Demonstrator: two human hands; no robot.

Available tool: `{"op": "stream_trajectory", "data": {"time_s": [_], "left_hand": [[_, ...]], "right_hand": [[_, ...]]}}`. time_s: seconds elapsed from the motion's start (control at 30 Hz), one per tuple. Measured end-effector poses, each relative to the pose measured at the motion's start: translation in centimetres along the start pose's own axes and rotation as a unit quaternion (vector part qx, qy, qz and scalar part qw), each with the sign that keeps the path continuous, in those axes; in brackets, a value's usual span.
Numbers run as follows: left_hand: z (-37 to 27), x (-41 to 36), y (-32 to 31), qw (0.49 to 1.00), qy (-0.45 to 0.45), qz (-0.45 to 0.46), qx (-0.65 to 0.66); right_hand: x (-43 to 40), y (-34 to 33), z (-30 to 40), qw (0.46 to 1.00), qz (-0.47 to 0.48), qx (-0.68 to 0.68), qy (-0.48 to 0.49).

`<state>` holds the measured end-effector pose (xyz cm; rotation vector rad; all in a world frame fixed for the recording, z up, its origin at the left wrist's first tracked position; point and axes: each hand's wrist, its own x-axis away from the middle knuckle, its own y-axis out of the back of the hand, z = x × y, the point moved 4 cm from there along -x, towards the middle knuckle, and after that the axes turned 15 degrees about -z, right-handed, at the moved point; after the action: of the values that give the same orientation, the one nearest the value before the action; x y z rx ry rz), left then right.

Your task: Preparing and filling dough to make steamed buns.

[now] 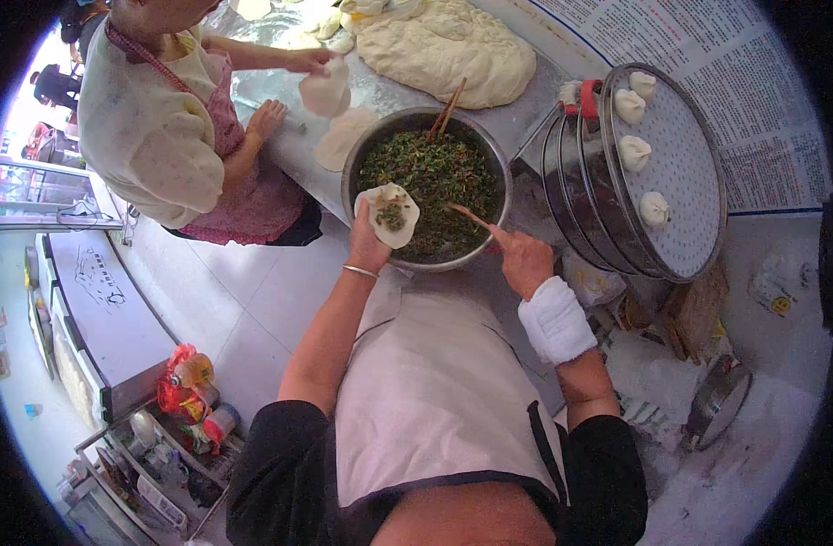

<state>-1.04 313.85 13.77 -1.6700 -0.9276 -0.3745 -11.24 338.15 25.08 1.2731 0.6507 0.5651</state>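
My left hand (369, 240) holds a round dough wrapper (402, 233) at the near left rim of a large steel bowl (506, 194). Some green filling (391, 214) lies on the wrapper. Chopped green filling (457, 164) covers the inside of the bowl. My right hand (525, 258) grips a thin wooden stick or spatula (472, 217), whose tip reaches over the filling. A pair of chopsticks (448, 110) stands in the far side of the bowl. To the right, filled buns (634, 153) sit on the perforated top tray of a steamer stack (689, 177).
A big slab of dough (450, 51) lies behind the bowl on the floured worktop (249, 85). At the left, a co-worker in a pink apron (235, 184) handles flat wrappers (326, 89). More wrappers (344, 136) lie against the bowl's left side.
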Motion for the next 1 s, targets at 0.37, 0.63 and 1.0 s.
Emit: {"op": "stream_trajectory", "data": {"time_s": [0.37,0.63,1.0], "left_hand": [[-3.4,2.0,-0.1,0.997,-0.069,-0.017,0.019],[-3.0,0.5,0.8,0.992,-0.116,-0.04,0.019],[2.9,1.0,-4.5,0.995,0.029,-0.029,0.092]], "right_hand": [[-0.6,-11.3,0.7,0.958,0.101,-0.258,-0.073],[-0.1,-3.0,2.1,0.888,0.042,-0.429,-0.161],[1.3,-1.6,4.9,0.964,-0.181,-0.195,0.029]]}}
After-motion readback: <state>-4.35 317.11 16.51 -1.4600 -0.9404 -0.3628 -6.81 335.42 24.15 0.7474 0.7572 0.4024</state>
